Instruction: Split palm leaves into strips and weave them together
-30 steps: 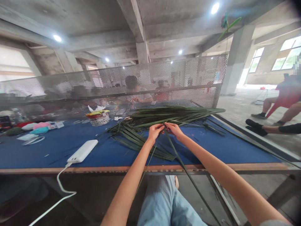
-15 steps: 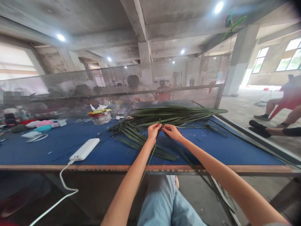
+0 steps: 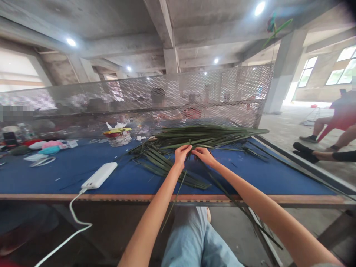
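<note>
A long green palm frond [image 3: 205, 136] lies across the blue-topped table [image 3: 41, 178], its narrow leaflets fanning toward me. My left hand [image 3: 182, 154] and my right hand [image 3: 203, 155] meet at the frond's middle, fingertips nearly touching. Each pinches leaflets between finger and thumb. The exact strands in each hand are hidden by my fingers. Loose leaflets hang past the table's front edge [image 3: 178, 198], one below my left wrist and one beneath my right forearm.
A white power bank [image 3: 99, 175] with a white cable [image 3: 72, 214] lies left of my hands. Behind it stands a woven basket [image 3: 119, 139]. Cloth scraps lie at the far left. A perforated metal screen [image 3: 222, 89] backs the table, with people beyond it. A seated person [image 3: 343, 115] is at right.
The view has shifted slightly. The long leaflet under my right forearm has swung rightward. My hands stay close together on the frond.
</note>
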The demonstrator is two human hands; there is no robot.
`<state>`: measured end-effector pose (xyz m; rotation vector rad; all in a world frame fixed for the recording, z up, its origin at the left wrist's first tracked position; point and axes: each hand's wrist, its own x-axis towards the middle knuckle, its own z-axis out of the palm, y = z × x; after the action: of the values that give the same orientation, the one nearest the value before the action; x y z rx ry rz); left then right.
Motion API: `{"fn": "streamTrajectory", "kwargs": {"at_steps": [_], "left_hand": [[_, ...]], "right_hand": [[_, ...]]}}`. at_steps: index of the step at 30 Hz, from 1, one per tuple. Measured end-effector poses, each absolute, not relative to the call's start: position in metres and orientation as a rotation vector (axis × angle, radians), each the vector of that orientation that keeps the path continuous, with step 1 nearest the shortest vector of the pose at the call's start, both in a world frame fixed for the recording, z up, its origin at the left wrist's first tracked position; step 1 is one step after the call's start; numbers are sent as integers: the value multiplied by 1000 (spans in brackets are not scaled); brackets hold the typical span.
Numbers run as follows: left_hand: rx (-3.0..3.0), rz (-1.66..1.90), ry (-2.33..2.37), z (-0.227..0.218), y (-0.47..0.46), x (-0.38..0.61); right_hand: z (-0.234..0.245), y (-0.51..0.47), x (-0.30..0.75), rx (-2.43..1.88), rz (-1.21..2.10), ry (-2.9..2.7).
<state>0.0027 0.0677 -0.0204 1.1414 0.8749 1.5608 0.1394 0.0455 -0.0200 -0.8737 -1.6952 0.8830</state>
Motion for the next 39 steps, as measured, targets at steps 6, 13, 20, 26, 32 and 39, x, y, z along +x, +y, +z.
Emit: {"fn": "streamTrajectory", "kwargs": {"at_steps": [6, 13, 20, 26, 32, 39], "left_hand": [[1136, 1512, 851, -17, 65, 2], [1157, 1466, 843, -20, 64, 2], [1157, 1498, 903, -12, 59, 2], [1193, 1480, 935, -12, 60, 4], [1209, 1516, 907, -18, 66, 1], [1241, 1511, 873, -22, 68, 2]], "right_hand": [[-20, 46, 141, -817, 836, -1682], [-20, 47, 142, -798, 864, -1648], [-17, 47, 144, -820, 860, -1676], [-17, 47, 144, -830, 886, -1620], [-17, 45, 141, -859, 919, -1623], [-21, 45, 137, -901, 857, -1691]]}}
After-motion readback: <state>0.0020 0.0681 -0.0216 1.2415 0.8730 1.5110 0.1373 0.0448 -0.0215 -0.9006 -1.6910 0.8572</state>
